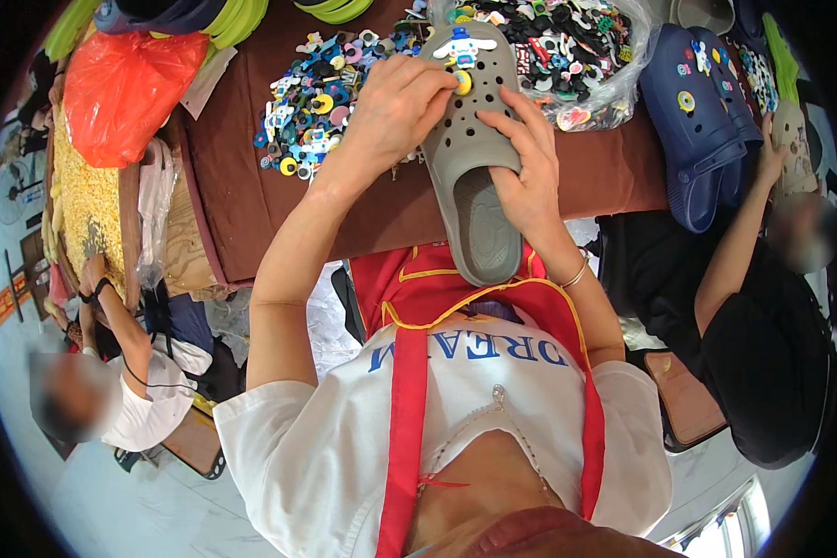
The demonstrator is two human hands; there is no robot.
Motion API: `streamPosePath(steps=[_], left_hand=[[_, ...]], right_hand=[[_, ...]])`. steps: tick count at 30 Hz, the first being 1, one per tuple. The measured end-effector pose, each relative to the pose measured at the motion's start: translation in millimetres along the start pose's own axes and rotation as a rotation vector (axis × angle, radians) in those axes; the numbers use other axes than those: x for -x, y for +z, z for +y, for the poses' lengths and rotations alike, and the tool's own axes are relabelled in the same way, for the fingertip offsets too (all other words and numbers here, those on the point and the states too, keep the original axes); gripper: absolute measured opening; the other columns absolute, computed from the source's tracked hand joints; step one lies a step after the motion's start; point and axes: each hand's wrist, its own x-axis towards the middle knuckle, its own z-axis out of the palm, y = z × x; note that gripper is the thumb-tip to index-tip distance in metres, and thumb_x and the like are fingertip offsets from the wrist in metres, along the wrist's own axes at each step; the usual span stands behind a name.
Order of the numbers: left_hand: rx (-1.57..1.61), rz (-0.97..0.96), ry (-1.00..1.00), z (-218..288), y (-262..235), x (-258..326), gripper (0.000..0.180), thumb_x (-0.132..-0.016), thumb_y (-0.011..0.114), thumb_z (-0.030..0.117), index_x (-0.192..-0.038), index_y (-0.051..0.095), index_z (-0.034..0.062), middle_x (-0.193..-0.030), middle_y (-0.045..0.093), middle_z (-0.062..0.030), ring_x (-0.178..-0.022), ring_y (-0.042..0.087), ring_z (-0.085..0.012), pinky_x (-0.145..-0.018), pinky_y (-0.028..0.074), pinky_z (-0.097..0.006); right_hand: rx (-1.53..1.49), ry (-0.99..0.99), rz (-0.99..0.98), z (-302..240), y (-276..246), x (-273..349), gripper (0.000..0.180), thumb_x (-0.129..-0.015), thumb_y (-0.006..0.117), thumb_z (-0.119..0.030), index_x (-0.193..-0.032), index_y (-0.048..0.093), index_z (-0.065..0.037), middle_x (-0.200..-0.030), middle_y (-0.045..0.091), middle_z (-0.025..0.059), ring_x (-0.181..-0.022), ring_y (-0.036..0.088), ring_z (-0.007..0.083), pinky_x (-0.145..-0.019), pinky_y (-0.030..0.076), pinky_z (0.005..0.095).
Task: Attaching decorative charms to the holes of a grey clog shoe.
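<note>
A grey-green clog [479,219] with a holed upper lies across the table's near edge, its heel toward me. On its toe sits a white, blue-hatted cartoon charm [460,48]. My left hand [392,110] pinches a small round yellow shoe charm [462,84] against the upper, just below that charm; whether its stem is in a hole is hidden. My right hand [528,167] grips the clog from the right, fingers over the upper and thumb near the opening. Left of the clog spreads a pile of mixed charms [321,102].
A clear plastic bag [634,84] of charms lies beyond the clog. Navy clogs [684,139] with charms stand at the right, near a co-worker's hand [774,153] on a beige clog [792,139]. A red plastic bag [126,98] and small yellow pieces [88,200] lie left, by another co-worker.
</note>
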Motion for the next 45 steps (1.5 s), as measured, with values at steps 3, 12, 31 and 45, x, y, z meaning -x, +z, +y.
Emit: streamPosePath(steps=[3, 12, 31, 45], left_hand=[[0.038, -0.027, -0.039, 7.3, -3.9, -3.8, 0.02, -0.074, 0.071, 0.009, -0.091, 0.063, 0.0053, -0.09, 0.063, -0.0086, -0.081, 0.058, -0.0269, -0.073, 0.045, -0.036], [0.133, 0.0, -0.19, 11.4, 10.3, -2.1, 0.022, -0.073, 0.072, 0.007, -0.093, 0.063, 0.004, -0.09, 0.062, -0.0095, -0.082, 0.06, -0.0265, -0.071, 0.048, -0.035], [-0.006, -0.129, 0.025, 10.6, 6.6, -13.7, 0.022, -0.075, 0.065, 0.0, -0.097, 0.067, 0.0017, -0.095, 0.06, -0.0107, -0.087, 0.059, -0.0268, -0.075, 0.049, -0.034], [-0.003, -0.031, -0.024, 17.1, 22.5, -9.1, 0.019, -0.072, 0.067, -0.001, -0.091, 0.067, 0.0027, -0.083, 0.061, -0.0089, -0.078, 0.062, -0.0248, -0.066, 0.052, -0.033]], right_hand=[[0.0, -0.013, 0.01, -0.2, 1.9, 0.0, 0.047, -0.062, 0.058, -0.002, -0.108, 0.063, -0.009, -0.131, 0.048, 0.0105, -0.125, 0.038, 0.0342, -0.104, 0.032, 0.0413], [-0.005, -0.01, 0.014, -0.1, 1.4, 0.2, 0.05, -0.061, 0.058, -0.001, -0.109, 0.063, -0.012, -0.132, 0.048, 0.009, -0.126, 0.037, 0.0349, -0.104, 0.033, 0.042], [-0.006, -0.004, 0.004, 1.2, -2.8, 2.1, 0.05, -0.062, 0.061, 0.0, -0.11, 0.064, -0.014, -0.131, 0.049, 0.0077, -0.126, 0.038, 0.0328, -0.103, 0.037, 0.0409], [-0.048, -0.018, 0.07, 6.4, 2.4, 3.7, 0.051, -0.06, 0.063, 0.005, -0.107, 0.067, -0.013, -0.124, 0.056, 0.0079, -0.123, 0.045, 0.0336, -0.099, 0.042, 0.0398]])
